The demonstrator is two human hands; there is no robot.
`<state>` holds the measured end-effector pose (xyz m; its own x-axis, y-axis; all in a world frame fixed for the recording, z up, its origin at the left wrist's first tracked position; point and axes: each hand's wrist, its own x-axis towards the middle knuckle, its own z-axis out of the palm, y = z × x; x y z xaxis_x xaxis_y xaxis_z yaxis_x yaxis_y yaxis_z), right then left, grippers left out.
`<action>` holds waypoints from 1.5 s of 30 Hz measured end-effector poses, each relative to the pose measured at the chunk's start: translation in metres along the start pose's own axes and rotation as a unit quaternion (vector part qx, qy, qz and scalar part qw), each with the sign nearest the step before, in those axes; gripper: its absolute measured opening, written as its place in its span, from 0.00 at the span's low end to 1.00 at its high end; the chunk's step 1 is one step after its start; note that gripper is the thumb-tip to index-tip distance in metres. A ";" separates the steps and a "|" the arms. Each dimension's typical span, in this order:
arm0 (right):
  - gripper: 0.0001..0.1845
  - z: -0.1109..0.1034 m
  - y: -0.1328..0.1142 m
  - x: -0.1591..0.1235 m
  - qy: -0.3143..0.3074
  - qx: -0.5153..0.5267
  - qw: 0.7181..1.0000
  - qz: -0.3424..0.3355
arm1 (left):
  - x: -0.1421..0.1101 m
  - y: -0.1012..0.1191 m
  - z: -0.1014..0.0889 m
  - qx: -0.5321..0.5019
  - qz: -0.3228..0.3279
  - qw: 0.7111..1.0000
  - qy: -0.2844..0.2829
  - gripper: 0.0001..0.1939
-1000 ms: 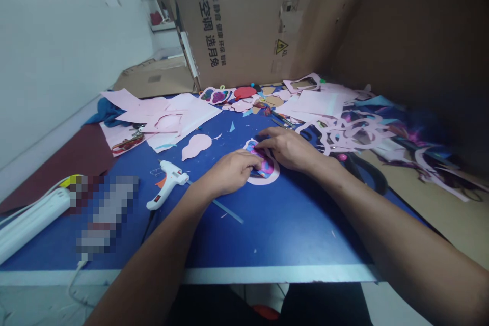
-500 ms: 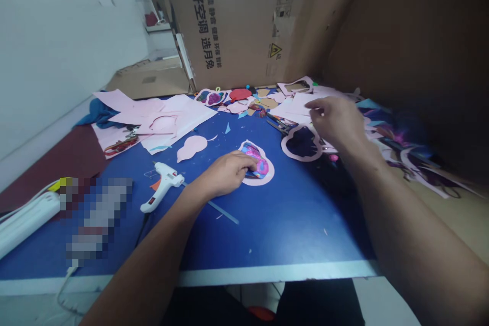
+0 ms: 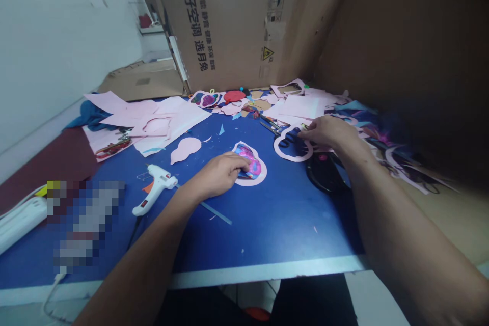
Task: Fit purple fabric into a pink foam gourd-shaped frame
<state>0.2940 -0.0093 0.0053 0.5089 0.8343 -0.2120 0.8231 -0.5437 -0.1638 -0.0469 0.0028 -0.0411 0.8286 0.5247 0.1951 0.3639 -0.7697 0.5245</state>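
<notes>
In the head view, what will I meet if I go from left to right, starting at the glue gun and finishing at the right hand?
Glue gun, solid pink paper cutout, left hand, pink-and-blue patterned piece, open pink paper outline, right hand.

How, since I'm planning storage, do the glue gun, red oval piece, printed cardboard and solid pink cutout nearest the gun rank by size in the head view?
Printed cardboard
Glue gun
Solid pink cutout
Red oval piece, though it lies farther back
</notes>
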 end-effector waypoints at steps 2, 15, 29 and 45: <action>0.15 -0.001 -0.001 -0.003 0.004 0.006 1.000 0.003 | 0.000 0.000 0.000 0.000 0.001 1.000 0.001 0.23; 0.13 0.011 0.003 0.007 0.109 0.010 0.993 -0.034 | 0.000 0.000 0.000 0.000 0.002 1.000 0.004 0.23; 0.06 -0.029 -0.016 -0.047 0.112 0.499 0.850 -0.125 | 0.001 0.009 -0.019 -0.154 -0.124 0.971 0.135 0.15; 0.21 0.004 -0.057 -0.065 -0.209 0.675 0.655 -0.267 | 0.009 0.010 -0.010 -0.401 -0.190 0.870 0.217 0.14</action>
<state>0.2129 -0.0328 0.0249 -0.1073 0.9939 0.0239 -0.2601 -0.0049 -0.9656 -0.0403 0.0035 -0.0254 0.4112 0.9075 0.0854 0.0185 -0.1020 0.9946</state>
